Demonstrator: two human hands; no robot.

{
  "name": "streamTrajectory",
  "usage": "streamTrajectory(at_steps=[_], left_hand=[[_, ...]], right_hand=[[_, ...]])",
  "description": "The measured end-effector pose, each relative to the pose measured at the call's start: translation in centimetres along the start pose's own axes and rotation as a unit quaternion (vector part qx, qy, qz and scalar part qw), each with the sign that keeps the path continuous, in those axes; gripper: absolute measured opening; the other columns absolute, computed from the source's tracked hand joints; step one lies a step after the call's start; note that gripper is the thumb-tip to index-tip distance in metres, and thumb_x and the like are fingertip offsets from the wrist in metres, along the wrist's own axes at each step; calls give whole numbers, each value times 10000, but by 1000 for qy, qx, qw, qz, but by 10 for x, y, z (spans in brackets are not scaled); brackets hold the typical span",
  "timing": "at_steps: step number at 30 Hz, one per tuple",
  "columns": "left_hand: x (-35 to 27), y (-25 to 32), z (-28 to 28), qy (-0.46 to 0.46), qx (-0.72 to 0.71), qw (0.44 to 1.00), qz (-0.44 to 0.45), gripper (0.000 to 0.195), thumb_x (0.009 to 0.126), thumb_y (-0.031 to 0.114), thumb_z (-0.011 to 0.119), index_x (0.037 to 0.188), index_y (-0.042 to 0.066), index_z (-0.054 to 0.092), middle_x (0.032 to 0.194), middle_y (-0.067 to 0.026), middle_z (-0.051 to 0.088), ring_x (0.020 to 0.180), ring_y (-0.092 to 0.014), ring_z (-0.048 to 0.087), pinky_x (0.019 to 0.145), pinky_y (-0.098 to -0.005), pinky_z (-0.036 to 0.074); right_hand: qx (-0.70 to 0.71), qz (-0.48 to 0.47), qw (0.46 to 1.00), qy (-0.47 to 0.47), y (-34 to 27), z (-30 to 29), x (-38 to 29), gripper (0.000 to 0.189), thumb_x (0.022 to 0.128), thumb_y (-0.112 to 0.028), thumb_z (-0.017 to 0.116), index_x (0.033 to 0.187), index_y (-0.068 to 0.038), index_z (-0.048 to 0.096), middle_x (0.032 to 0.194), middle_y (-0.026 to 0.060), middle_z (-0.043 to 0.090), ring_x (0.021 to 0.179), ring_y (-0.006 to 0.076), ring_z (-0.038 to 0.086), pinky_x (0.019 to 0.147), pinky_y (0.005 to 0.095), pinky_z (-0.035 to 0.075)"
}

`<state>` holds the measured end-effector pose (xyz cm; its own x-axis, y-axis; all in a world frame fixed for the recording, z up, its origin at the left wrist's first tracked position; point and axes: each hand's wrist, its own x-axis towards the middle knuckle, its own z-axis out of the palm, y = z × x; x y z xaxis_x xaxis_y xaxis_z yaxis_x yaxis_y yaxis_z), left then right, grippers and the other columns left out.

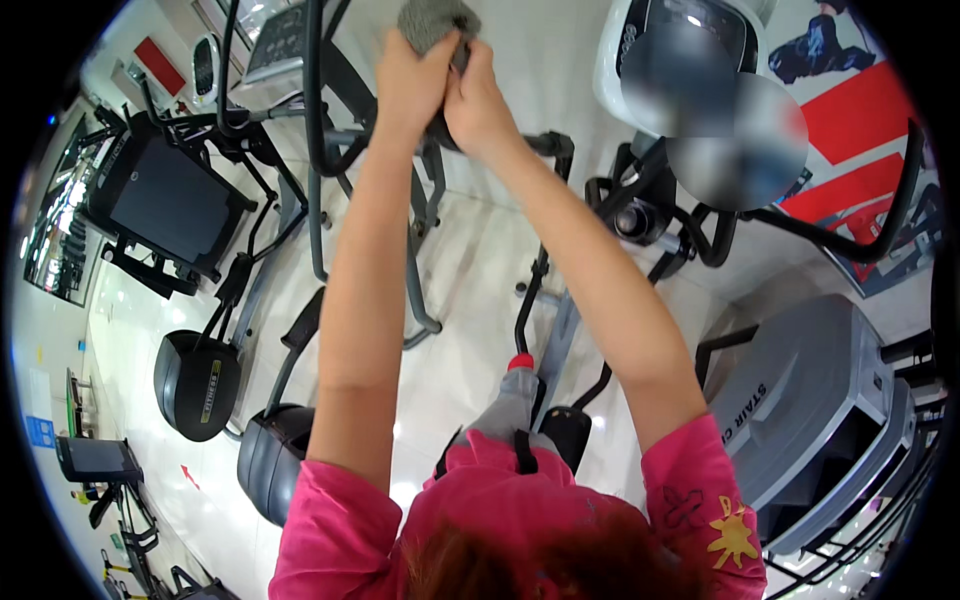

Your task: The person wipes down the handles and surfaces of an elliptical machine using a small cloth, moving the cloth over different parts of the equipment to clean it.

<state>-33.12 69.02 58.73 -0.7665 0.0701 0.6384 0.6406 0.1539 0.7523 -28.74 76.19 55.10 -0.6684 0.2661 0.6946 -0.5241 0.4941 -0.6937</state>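
At the top of the view a grey cloth (433,28) is bunched up between my two hands, over the white floor and parts of an exercise machine. My left hand (409,90) grips its lower left side, thumb pressed inward. Close against it, my right hand (480,105) pinches the cloth's lower right end. Both arms stretch far out in front of me. Behind my wrists runs a dark machine bar (442,135); whether my hands touch it I cannot tell.
Left of my arms stand elliptical trainers with black handlebars (313,90) and a treadmill (169,195). To the right are a machine console (615,60), a curved black handle (892,225) and a grey stair climber (802,397). A pedal arm (529,300) reaches down near my leg.
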Motion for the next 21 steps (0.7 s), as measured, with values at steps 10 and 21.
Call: streamTrajectory(at_steps=[10, 21], left_hand=[[10, -2, -4, -67, -136, 984, -93, 448, 699, 225, 673, 1023, -41, 513, 924, -149, 603, 817, -190, 592, 707, -299, 466], [47, 11, 16, -69, -120, 986, -88, 423, 712, 172, 661, 1046, -34, 501, 944, -137, 600, 876, -197, 584, 763, -300, 453]], right_hand=[[245, 98, 962, -71, 8, -11, 9, 518, 823, -62, 482, 1243, 18, 190, 1177, 224, 387, 1127, 267, 404, 939, 358, 331], [177, 72, 982, 7, 21, 1, 38, 473, 821, -78, 532, 1181, 22, 243, 1092, 234, 458, 1024, 343, 482, 867, 384, 376]])
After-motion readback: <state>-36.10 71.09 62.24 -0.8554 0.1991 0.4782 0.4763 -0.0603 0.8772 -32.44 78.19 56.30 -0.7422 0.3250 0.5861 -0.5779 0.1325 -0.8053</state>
